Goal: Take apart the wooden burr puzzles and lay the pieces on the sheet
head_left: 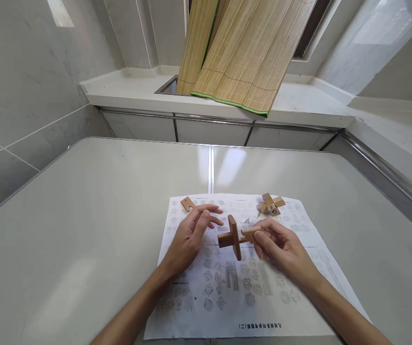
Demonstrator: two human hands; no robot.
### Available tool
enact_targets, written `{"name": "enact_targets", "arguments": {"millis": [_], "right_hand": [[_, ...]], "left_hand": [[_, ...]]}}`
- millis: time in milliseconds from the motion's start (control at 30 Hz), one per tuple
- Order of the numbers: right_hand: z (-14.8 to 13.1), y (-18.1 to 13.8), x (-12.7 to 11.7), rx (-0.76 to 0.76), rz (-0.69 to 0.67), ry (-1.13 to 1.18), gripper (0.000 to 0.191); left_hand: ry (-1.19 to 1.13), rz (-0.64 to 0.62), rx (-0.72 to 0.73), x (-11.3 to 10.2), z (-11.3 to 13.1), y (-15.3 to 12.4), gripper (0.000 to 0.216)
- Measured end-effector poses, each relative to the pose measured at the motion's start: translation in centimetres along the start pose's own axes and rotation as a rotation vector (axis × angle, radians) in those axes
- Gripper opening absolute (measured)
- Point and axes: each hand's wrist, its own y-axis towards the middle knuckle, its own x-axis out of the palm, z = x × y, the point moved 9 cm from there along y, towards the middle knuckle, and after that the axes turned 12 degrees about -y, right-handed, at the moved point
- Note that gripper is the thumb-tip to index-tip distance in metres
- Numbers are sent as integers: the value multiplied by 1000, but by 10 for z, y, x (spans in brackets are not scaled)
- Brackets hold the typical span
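My right hand [278, 244] pinches one arm of a wooden cross-shaped puzzle piece [234, 236] and holds it just above a printed sheet [242, 306] on the table. My left hand [191, 230] hovers beside the cross on its left, fingers spread and holding nothing. A small notched wooden piece [188, 204] lies on the sheet's far left corner. A partly joined cluster of wooden pieces [271, 204] with a round label sits at the sheet's far right.
The sheet lies on a pale grey table [84, 230] with a seam [210, 167] down the middle. Behind it runs a white counter [137, 93] with a sink and rolled bamboo mats [238, 52] leaning on it. Tiled walls close in on both sides.
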Motion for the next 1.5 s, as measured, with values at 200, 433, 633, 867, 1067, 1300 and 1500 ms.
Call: {"name": "enact_targets", "arguments": {"millis": [200,433,633,867,1067,1300,1500], "right_hand": [[6,-1,7,46,-69,165,30],[13,-1,16,61,-134,266,29],[11,0,19,56,-157,339,29],[13,0,23,65,-187,350,30],[11,0,22,94,-178,326,29],[15,1,22,109,-173,311,29],[16,0,22,121,-167,305,30]], "left_hand": [[-297,-302,-215,31,-21,-10,60],[-464,-351,-286,34,-32,-13,58],[-532,-385,-309,37,-29,-16,56],[-660,-422,-271,40,-31,-17,59],[-702,-444,-255,42,-30,-15,63],[-713,-412,-265,41,-30,-12,56],[-699,-374,-272,38,-33,-12,60]]}}
